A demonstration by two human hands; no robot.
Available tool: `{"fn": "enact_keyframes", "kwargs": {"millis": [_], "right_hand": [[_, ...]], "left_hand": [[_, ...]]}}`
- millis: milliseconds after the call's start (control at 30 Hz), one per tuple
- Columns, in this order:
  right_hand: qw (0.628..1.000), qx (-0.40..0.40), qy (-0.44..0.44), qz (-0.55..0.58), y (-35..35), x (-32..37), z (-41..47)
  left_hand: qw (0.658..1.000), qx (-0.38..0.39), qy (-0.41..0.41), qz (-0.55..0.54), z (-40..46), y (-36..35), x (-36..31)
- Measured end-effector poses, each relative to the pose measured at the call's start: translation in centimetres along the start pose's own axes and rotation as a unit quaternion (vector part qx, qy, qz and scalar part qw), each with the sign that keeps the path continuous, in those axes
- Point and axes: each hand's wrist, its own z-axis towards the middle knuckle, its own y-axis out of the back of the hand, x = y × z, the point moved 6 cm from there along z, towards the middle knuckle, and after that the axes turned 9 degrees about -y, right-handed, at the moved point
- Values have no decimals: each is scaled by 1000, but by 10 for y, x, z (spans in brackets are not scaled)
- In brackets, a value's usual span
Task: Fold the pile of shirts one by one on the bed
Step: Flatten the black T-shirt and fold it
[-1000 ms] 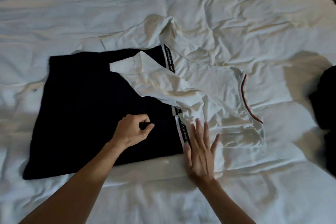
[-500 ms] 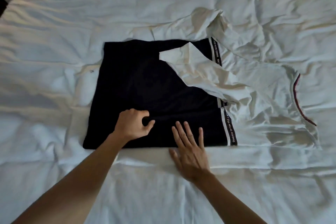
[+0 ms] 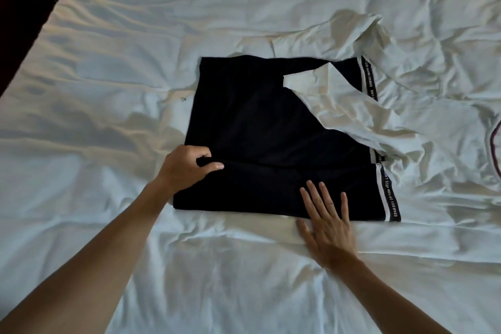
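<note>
Left grip (image 3: 189, 168) pinches the shirt (image 3: 260, 133); right grip (image 3: 326, 214) lies spread beside it. Lifted carelessly, the loose sleeve (image 3: 352, 116) beyond could slip.

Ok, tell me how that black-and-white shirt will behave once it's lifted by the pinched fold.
The shirt will probably drape limply: it creases where the left hand pinches it. Its white sleeve, already rumpled, will likely flop loose. The right hand pressing flat suggests it shifts easily.
</note>
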Motion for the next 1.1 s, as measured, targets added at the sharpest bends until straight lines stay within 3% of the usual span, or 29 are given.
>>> {"fn": "enact_keyframes", "kwargs": {"millis": [167,300,333,400,467,533,633,700,767,900,1033,1100], "right_hand": [[1000,-10,3,-1,-2,-1,-1],[1000,2,4,21,1,1,0],[999,4,10,40,2,2,1],[988,-7,27,149,12,-2,-1],[956,-38,14,291,33,-20,-4],[937,-111,-24,329,56,-57,-10],[958,-144,-78,235,62,-126,-7],[977,-108,-110,151,50,-170,-4],[978,-70,-163,110,39,-197,-7],[977,-51,-180,100,34,-204,-11],[977,-49,-176,108,33,-206,-11],[978,-53,-173,102,32,-209,-11]], "left_hand": [[996,-41,55,58,-22,-2,16],[959,-221,70,162,-49,-13,-23],[950,-258,71,158,-55,-26,-46],[951,-296,-4,88,-60,-59,-107],[954,-288,-85,2,-62,-99,-161],[960,-248,-120,-52,-56,-138,-201],[977,-135,-153,-59,-36,-184,-242],[983,-53,-177,9,-26,-208,-254],[987,-19,-142,66,-20,-218,-247],[990,-82,-93,72,-1,-207,-255],[970,-123,-192,87,74,-179,-303],[968,-98,-215,88,126,-166,-324]]}}
